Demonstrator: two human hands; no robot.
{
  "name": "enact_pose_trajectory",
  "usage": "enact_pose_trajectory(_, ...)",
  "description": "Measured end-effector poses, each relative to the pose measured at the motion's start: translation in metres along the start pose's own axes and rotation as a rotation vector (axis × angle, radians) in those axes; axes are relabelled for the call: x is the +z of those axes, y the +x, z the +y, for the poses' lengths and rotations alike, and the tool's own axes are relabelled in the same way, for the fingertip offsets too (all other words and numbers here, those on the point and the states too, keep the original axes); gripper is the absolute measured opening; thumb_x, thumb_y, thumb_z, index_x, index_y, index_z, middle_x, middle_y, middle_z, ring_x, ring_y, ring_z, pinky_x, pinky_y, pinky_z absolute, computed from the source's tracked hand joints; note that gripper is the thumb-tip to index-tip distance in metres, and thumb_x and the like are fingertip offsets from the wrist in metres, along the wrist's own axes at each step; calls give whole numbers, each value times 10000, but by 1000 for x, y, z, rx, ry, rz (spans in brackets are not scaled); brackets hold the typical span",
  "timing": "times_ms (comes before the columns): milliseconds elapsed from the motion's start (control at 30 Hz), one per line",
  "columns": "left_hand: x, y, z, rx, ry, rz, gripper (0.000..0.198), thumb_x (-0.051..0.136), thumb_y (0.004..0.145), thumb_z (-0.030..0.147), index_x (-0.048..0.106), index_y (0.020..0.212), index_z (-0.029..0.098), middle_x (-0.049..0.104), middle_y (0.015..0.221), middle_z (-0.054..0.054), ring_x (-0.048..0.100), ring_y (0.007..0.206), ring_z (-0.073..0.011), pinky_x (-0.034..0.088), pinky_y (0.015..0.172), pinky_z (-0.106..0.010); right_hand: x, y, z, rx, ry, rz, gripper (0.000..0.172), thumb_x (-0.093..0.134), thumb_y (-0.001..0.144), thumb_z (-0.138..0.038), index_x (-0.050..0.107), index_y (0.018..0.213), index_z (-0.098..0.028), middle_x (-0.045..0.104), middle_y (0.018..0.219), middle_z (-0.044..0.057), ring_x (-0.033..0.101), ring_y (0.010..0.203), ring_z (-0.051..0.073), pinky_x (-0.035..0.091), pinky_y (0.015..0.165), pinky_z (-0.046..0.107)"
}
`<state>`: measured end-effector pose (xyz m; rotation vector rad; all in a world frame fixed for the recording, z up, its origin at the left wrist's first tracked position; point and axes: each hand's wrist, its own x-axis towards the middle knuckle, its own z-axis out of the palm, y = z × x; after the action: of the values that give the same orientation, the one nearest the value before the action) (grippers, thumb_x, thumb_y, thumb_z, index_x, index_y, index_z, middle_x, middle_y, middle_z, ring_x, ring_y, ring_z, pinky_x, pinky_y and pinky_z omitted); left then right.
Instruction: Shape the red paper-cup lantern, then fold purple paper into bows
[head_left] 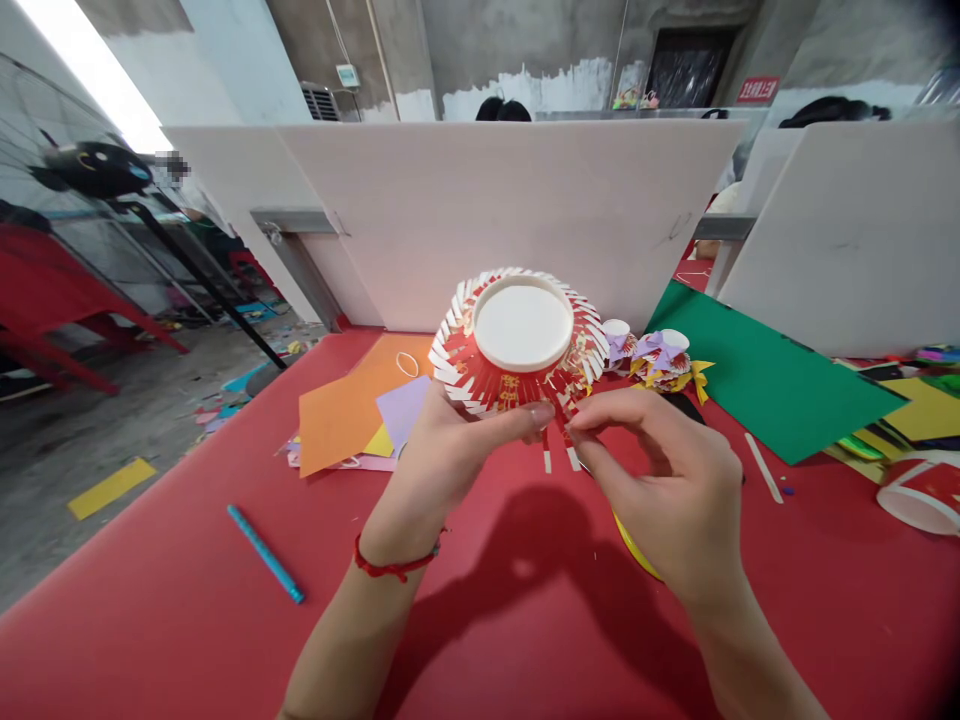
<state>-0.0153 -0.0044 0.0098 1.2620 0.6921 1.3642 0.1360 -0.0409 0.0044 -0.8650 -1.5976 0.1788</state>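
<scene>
A red and white paper cup (523, 322) is held up with its round white base toward me. Its wall is cut into strips that splay outward, and most are folded over into a slanted white rim. My left hand (472, 440) grips the cup from the lower left, thumb along its near edge. My right hand (660, 470) is closed, thumb and forefinger pinching a paper strip at the lower right of the cup. Two strips hang straight down between the hands.
Orange paper (337, 410), a purple sheet (403, 408) and a blue pencil (265, 553) lie at left. Behind my right hand are small cup crafts (664, 350). A green sheet (772, 385) and another cup (926, 492) lie right. White panels (487, 200) border the red table (480, 640).
</scene>
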Motion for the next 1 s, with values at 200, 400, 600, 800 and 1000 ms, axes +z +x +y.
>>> enact_pose_trajectory(200, -3, 2, 1, -30, 20, -68, 269, 871, 633, 153, 752, 874, 165, 788, 814, -31, 738, 727, -204, 622, 671, -283, 2, 2, 0, -47, -46, -3, 206, 622, 816, 13, 633, 775, -189, 731, 752, -16, 695, 722, 92, 554, 709, 165)
enact_pose_trajectory(400, -3, 4, -1, -6, 103, 9, 322, 897, 602, 244, 757, 882, 169, 804, 872, -53, 758, 885, -286, 631, 795, -363, 2, 1, -2, -100, -102, -34, 231, 608, 832, 10, 642, 791, -215, 734, 762, 7, 702, 720, 143, 573, 701, 241)
enact_pose_trajectory(600, -3, 4, -3, 67, 158, 59, 461, 904, 594, 235, 730, 1015, 165, 797, 1025, -73, 727, 1032, -303, 614, 868, -352, 1, 1, -2, -90, -129, 16, 232, 565, 862, -2, 641, 810, -215, 731, 778, 6, 687, 741, 139, 562, 703, 254)
enact_pose_trajectory(800, -3, 3, -2, 73, 170, 56, 350, 864, 638, 174, 728, 960, 164, 797, 986, -59, 735, 979, -276, 607, 855, -335, 0, -4, -2, 37, -5, 35, 194, 600, 865, -33, 657, 894, -216, 720, 836, -5, 666, 784, 130, 552, 710, 250)
enact_pose_trajectory(1000, -1, 4, 0, 172, 340, 169, 263, 840, 618, 161, 714, 849, 173, 794, 873, -29, 735, 915, -253, 603, 815, -305, 4, -2, -5, 99, 93, 7, 164, 617, 854, -62, 664, 855, -219, 731, 820, -1, 683, 758, 144, 575, 684, 267)
